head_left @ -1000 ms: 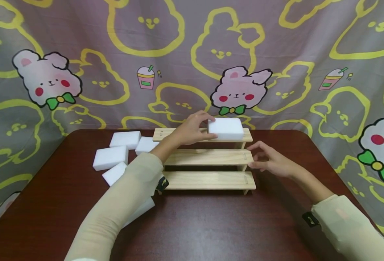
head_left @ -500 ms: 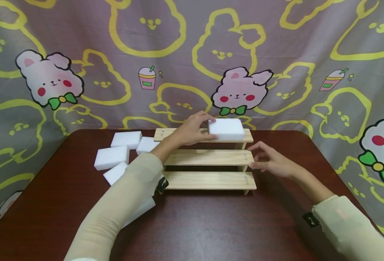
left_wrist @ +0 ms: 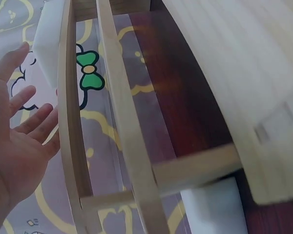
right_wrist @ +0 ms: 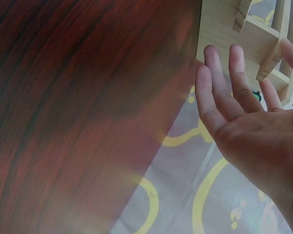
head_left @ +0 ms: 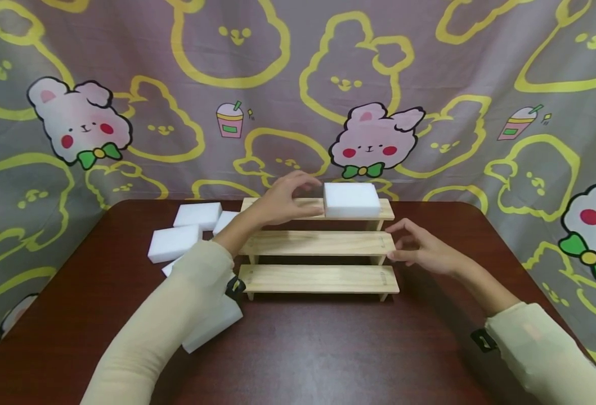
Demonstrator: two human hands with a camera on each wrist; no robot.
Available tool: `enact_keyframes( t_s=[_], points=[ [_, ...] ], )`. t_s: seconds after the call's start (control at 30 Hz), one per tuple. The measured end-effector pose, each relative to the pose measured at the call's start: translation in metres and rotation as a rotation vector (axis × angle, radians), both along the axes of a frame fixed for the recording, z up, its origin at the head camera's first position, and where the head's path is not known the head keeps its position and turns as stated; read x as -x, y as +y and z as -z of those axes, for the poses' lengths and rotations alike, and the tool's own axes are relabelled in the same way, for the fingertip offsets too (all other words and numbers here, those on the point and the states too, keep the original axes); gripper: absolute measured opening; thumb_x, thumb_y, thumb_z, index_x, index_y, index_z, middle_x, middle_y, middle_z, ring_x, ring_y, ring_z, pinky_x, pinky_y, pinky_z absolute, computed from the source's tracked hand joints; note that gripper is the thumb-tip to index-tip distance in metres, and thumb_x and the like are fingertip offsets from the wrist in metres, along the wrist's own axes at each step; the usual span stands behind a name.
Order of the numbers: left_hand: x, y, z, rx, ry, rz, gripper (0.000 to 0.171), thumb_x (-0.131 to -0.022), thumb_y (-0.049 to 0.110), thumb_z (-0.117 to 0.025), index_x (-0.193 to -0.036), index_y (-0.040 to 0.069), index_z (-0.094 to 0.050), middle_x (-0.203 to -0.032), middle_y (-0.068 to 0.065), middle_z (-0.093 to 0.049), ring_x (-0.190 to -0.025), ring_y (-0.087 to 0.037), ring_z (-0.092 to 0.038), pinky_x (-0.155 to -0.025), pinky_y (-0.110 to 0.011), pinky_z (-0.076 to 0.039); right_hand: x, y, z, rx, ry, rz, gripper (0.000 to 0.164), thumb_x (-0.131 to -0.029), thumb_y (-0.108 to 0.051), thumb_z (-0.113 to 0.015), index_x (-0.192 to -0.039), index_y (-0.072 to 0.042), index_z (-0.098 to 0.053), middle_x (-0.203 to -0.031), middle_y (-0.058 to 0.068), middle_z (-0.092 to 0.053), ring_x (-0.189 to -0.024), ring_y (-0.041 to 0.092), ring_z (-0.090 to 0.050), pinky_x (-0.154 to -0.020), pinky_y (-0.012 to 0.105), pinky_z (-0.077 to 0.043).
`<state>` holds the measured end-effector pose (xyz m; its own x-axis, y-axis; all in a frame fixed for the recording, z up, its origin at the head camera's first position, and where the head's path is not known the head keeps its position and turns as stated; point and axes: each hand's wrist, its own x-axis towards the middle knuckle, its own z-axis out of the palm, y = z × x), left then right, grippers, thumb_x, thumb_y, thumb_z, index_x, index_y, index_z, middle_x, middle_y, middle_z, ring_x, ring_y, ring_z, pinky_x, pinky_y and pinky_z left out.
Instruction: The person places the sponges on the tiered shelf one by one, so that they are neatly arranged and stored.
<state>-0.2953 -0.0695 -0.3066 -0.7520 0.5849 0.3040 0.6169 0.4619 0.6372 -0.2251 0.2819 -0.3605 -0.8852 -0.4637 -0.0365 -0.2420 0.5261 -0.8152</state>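
Note:
A white foam block (head_left: 350, 197) lies on the right part of the top tier of a three-tier wooden shelf (head_left: 318, 244). Just left of that block, my left hand (head_left: 279, 201) hovers over the top tier with spread fingers and holds nothing. The left wrist view shows the same hand (left_wrist: 27, 141) with a gap between its fingers and the block (left_wrist: 50, 44). My right hand (head_left: 429, 248) is at the right end of the middle tier, fingers relaxed, thumb and index tips close to or touching the wood.
Several white foam blocks (head_left: 174, 243) lie on the dark red-brown table (head_left: 328, 349), left of the shelf. One block (head_left: 214, 326) sits nearer the front, partly behind the left sleeve. A patterned curtain (head_left: 287, 101) hangs behind the table.
My left hand has let go of the foam block and moved slightly left. The block stays on the top tier. My right hand has kept its place.

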Motion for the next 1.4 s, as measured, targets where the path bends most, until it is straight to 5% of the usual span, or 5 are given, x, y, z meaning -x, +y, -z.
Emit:
enact_keyframes(
  t_s=[0.27,0.47,0.97,1.4],
  points=[
    [-0.007,-0.018,-0.001,-0.064,-0.021,0.019,0.052,-0.088,0.019,-0.084,-0.132,0.000,-0.064,-0.134,-0.015,-0.058,-0.125,-0.035,-0.056,-0.110,-0.046,-0.046,0.000,0.000,0.000,-0.005,0.000,0.001,0.050,-0.097,-0.009,-0.071,-0.137,0.001,-0.042,-0.098,0.016,-0.065,-0.092,0.035,-0.065,-0.073,0.044,-0.056],
    [-0.015,-0.039,-0.003,-0.062,0.042,0.024,0.045,-0.090,0.015,-0.080,-0.129,-0.001,-0.065,-0.130,-0.018,-0.063,-0.123,-0.035,-0.059,-0.108,-0.048,-0.047,0.000,0.000,0.000,-0.003,0.000,0.000,0.050,-0.097,-0.008,-0.070,-0.137,0.001,-0.041,-0.098,0.015,-0.066,-0.093,0.035,-0.066,-0.073,0.044,-0.056],
    [-0.037,-0.104,0.007,0.024,0.089,-0.089,0.040,-0.092,0.014,-0.080,-0.127,-0.002,-0.067,-0.120,-0.017,-0.067,-0.112,-0.032,-0.064,-0.097,-0.048,-0.054,-0.001,-0.001,-0.001,-0.006,0.001,0.001,0.051,-0.098,-0.009,-0.071,-0.138,0.000,-0.041,-0.101,0.016,-0.064,-0.094,0.031,-0.065,-0.074,0.044,-0.056],
    [-0.059,-0.137,0.013,0.081,0.096,-0.177,0.038,-0.090,0.010,-0.081,-0.124,-0.002,-0.068,-0.119,-0.017,-0.067,-0.113,-0.034,-0.062,-0.095,-0.052,-0.053,-0.001,0.000,0.000,0.011,0.005,-0.012,0.050,-0.098,-0.009,-0.070,-0.138,0.000,-0.041,-0.098,0.015,-0.065,-0.092,0.036,-0.065,-0.074,0.044,-0.056]
  ],
)
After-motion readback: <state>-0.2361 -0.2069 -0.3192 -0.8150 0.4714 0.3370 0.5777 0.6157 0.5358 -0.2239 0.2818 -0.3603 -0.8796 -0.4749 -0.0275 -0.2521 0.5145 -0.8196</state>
